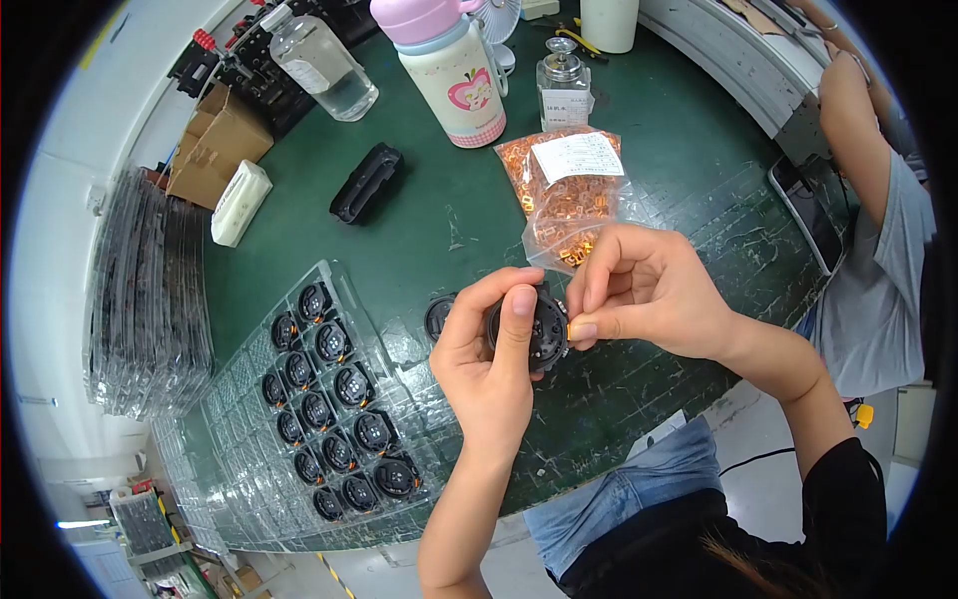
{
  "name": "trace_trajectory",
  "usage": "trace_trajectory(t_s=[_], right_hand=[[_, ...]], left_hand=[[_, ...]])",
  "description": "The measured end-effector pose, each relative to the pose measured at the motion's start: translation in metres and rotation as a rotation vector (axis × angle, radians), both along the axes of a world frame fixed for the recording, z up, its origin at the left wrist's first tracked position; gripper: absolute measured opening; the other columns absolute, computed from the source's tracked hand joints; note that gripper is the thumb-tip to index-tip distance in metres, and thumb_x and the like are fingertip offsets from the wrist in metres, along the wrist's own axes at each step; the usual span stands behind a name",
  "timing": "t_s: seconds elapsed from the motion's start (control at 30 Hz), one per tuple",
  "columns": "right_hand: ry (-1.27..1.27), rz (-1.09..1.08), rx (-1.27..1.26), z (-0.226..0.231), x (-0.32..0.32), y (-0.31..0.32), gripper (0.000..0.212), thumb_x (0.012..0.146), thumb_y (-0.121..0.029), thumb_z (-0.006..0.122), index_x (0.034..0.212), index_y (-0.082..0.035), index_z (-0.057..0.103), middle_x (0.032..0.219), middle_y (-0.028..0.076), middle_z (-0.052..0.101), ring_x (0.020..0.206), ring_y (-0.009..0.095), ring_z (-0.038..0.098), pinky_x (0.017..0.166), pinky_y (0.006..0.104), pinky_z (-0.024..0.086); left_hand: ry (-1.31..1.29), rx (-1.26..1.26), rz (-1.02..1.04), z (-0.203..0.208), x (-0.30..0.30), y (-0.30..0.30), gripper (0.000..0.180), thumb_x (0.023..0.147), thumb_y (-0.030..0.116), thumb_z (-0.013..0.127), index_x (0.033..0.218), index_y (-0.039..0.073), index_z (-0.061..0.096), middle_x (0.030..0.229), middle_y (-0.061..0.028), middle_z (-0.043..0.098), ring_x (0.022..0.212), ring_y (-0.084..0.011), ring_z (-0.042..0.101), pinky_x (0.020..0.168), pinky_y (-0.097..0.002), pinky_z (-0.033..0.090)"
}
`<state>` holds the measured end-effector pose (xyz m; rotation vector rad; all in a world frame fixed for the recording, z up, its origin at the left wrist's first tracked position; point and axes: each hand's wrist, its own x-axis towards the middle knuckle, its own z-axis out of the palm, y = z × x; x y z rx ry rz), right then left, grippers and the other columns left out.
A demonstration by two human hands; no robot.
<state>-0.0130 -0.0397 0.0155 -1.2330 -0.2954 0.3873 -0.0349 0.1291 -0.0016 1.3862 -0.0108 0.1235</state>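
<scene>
My left hand (486, 374) is closed around a round black watch case (548, 337), thumb across its face, holding it above the table. At the case's right edge, the thumb and fingertips of my right hand (654, 298) pinch a small orange piece (571, 330), mostly hidden by the fingers. A second black watch case (437, 315) lies on the table behind my left hand. Just beyond my hands lies a clear plastic bag (569, 190) full of small orange pieces, its mouth toward me. To the left, a clear blister tray (344, 290) carries several black cases with orange bits at their edges.
Along the back of the green table (454, 215) stand a clear bottle (324, 70), a pink-lidded flask (449, 85) and a glass pump jar (564, 85). A black holder (367, 184) lies nearer. Stacked trays (150, 299) rise at left; another person's arm (855, 140) is at right.
</scene>
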Motion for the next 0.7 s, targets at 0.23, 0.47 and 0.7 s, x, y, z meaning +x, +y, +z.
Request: trace_trajectory(t_s=[0.23,0.47,0.7], right_hand=[[0.012,0.047,-0.026,-0.004,0.005,-0.001,0.024,0.075,0.007,0.071,0.084,-0.002,0.050,0.082,0.010,0.062,0.074,0.015,0.064,0.069,0.0263,0.054],[0.045,0.102,-0.113,-0.001,0.011,-0.006,0.037,0.073,0.005,0.074,0.094,-0.005,0.045,0.079,0.005,0.061,0.073,0.012,0.063,0.068,0.0237,0.053],[-0.006,0.096,-0.085,-0.009,0.010,0.001,0.042,0.072,0.004,0.076,0.097,-0.008,0.044,0.079,0.001,0.054,0.075,0.009,0.059,0.069,0.0231,0.050]], left_hand=[[-0.041,0.009,0.013,-0.001,0.000,-0.002,0.015,0.091,0.016,0.062,0.098,0.003,0.065,0.080,0.0013,0.061,0.056,0.0007,0.046,0.043,-0.0154,0.034],[-0.045,0.011,-0.052,-0.004,0.002,0.001,0.014,0.091,0.016,0.062,0.097,0.004,0.066,0.078,0.0013,0.061,0.055,-0.0001,0.046,0.042,-0.0154,0.033],[0.021,0.033,-0.081,-0.002,0.004,0.009,0.016,0.090,0.017,0.063,0.097,0.004,0.066,0.077,0.0015,0.061,0.056,-0.0002,0.048,0.040,-0.0147,0.032]])
